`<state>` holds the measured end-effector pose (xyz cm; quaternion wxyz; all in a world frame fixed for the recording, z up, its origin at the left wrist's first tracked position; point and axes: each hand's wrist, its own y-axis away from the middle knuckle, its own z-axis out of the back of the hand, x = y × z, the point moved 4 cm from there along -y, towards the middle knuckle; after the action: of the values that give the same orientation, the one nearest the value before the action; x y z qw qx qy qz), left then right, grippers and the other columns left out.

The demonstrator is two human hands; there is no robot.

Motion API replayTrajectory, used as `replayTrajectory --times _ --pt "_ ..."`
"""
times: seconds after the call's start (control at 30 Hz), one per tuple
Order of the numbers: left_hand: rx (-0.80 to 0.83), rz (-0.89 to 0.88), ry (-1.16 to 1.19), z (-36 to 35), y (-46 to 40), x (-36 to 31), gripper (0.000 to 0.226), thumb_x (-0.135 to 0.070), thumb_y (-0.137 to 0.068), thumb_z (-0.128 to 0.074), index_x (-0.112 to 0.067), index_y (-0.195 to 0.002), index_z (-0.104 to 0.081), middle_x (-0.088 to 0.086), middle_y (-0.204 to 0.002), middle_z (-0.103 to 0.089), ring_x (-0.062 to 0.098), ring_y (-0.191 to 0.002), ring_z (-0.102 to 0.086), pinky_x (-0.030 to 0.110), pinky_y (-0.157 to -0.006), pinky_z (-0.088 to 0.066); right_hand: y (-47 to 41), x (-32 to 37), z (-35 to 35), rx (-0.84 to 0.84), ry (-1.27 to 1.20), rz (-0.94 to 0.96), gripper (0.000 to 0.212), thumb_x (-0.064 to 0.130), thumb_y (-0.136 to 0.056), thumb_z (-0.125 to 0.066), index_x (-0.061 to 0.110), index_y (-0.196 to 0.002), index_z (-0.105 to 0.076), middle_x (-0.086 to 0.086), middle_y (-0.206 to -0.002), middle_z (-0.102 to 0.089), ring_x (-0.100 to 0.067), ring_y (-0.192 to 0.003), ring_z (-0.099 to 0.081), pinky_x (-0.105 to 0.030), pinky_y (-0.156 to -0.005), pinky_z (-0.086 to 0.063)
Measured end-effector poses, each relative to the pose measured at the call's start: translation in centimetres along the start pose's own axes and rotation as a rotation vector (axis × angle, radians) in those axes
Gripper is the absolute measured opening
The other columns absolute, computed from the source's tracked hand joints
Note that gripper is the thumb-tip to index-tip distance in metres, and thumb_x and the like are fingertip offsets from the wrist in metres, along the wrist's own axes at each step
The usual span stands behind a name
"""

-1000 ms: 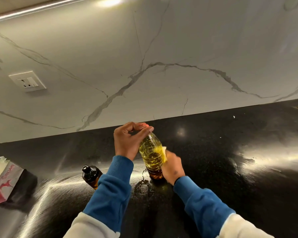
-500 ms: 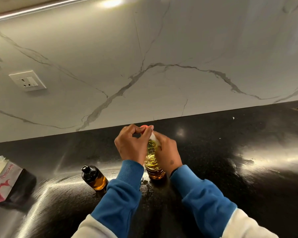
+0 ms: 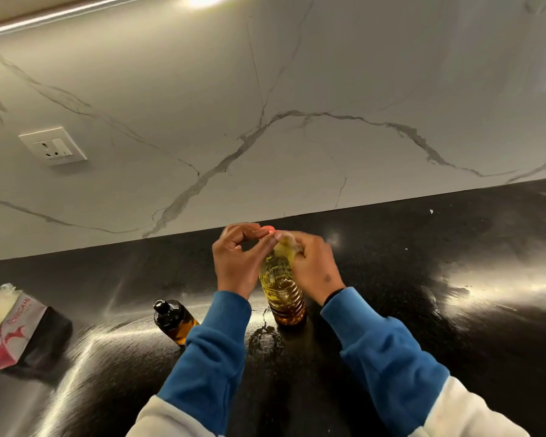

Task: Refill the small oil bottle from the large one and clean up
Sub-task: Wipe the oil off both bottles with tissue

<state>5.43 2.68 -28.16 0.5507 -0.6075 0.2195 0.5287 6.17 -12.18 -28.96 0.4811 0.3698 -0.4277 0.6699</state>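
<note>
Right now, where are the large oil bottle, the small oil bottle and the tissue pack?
large oil bottle (image 3: 282, 291): head view, ribbed body.
small oil bottle (image 3: 173, 321): head view, dark shoulder.
tissue pack (image 3: 11, 337): head view, printed side.

Tissue pack (image 3: 11, 329) at left, red lettering "ORIGAMI" (first letters unclear)

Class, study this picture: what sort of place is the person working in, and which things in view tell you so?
Most likely a home kitchen. A glossy black countertop meets a white marble-look backsplash with a wall socket. On the counter stand a large oil bottle, a small oil bottle and a tissue pack.
</note>
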Motion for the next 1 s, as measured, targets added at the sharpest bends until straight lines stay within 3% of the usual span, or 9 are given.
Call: replayTrajectory --times 0.07,0.17,0.3,0.43,0.57,0.7,0.8,0.87,1.0 --pt "-0.051 -0.013 -0.098 0.0 0.3 -0.3 0.03 -0.044 -0.067 -0.09 -0.021 -0.077 -0.075 -0.002 -0.083 -0.073 0.024 -0.085 -0.07 0.05 -0.08 -0.059 0.4 1.4 0.2 -0.011 -0.088 0.077 0.043 -0.011 -0.094 -0.046 0.014 -0.12 -0.069 0.011 -0.103 -0.068 0.004 -0.091 -0.064 -0.008 -0.085 -0.05" --pt "-0.111 0.004 -0.179 -0.4 0.5 -1.2 0.024 -0.037 -0.069 -0.092 -0.021 -0.071 -0.073 -0.006 -0.078 -0.074 0.016 -0.08 -0.072 0.047 -0.076 -0.061 1.4 -0.1 -0.8 -0.076 0.004 0.048 0.041 -0.012 -0.091 -0.044 0.012 -0.111 -0.07 0.008 -0.091 -0.067 0.002 -0.077 -0.061 -0.006 -0.076 -0.049" --pt "-0.06 -0.008 -0.192 -0.5 0.2 -1.8 0.018 -0.027 -0.071 -0.092 -0.018 -0.071 -0.076 -0.008 -0.078 -0.077 0.009 -0.078 -0.075 0.042 -0.074 -0.064 3.6 -6.6 -3.2 0.108 0.268 -0.32 0.027 0.007 -0.099 -0.04 0.017 -0.094 -0.064 -0.001 -0.092 -0.068 -0.018 -0.083 -0.064 -0.038 -0.083 -0.056" --pt "0.063 0.016 -0.128 0.0 -0.4 -1.7 0.016 -0.019 -0.071 -0.092 -0.013 -0.078 -0.079 -0.005 -0.08 -0.079 0.012 -0.08 -0.076 0.037 -0.078 -0.063 4.0 -8.3 -3.2 0.213 0.274 -0.477 0.027 0.007 -0.093 -0.04 0.01 -0.094 -0.067 -0.011 -0.099 -0.069 -0.027 -0.089 -0.064 -0.036 -0.079 -0.051" --pt "0.181 0.021 -0.013 0.6 -1.4 -1.5 0.023 -0.021 -0.066 -0.088 -0.01 -0.084 -0.078 -0.001 -0.083 -0.079 0.018 -0.083 -0.077 0.028 -0.075 -0.061 1.5 -4.3 -1.5 0.12 0.195 -0.293 0.032 0.004 -0.094 -0.045 0.017 -0.072 -0.064 -0.001 -0.076 -0.066 -0.016 -0.067 -0.058 -0.038 -0.069 -0.057" --pt "0.164 -0.035 -0.088 0.5 -1.2 -1.1 0.024 -0.026 -0.072 -0.088 -0.01 -0.087 -0.079 0.003 -0.09 -0.077 0.019 -0.089 -0.074 0.04 -0.082 -0.062 0.2 0.2 0.4 -0.037 -0.017 0.008 0.035 -0.006 -0.094 -0.05 0.016 -0.108 -0.074 0.005 -0.094 -0.072 -0.004 -0.083 -0.065 -0.01 -0.072 -0.053" --pt "0.002 -0.015 -0.275 0.4 -0.3 -0.7 0.028 -0.052 -0.07 -0.087 -0.026 -0.076 -0.076 -0.003 -0.085 -0.072 0.013 -0.084 -0.068 0.049 -0.08 -0.058 0.8 -0.4 -0.6 -0.069 -0.007 0.03 0.045 -0.011 -0.089 -0.046 0.017 -0.112 -0.072 0.003 -0.097 -0.072 -0.008 -0.085 -0.066 -0.013 -0.076 -0.051" --pt "-0.091 -0.02 -0.41 0.3 0.4 -0.9 0.038 -0.066 -0.068 -0.077 -0.029 -0.069 -0.07 -0.009 -0.077 -0.069 0.01 -0.079 -0.066 0.053 -0.08 -0.056 1.9 -2.7 -2.0 -0.049 0.126 -0.082 0.043 -0.009 -0.091 -0.044 0.018 -0.111 -0.071 0.004 -0.095 -0.07 -0.011 -0.083 -0.065 -0.019 -0.078 -0.053" --pt "-0.181 -0.104 -0.426 0.2 1.3 -1.7 0.034 -0.057 -0.074 -0.075 -0.025 -0.068 -0.069 -0.013 -0.071 -0.066 0.012 -0.072 -0.065 0.054 -0.074 -0.058 5.0 -8.6 -4.1 0.165 0.249 -0.421 0.025 0.006 -0.095 -0.042 0.016 -0.087 -0.064 -0.003 -0.089 -0.068 -0.022 -0.084 -0.064 -0.033 -0.074 -0.051"
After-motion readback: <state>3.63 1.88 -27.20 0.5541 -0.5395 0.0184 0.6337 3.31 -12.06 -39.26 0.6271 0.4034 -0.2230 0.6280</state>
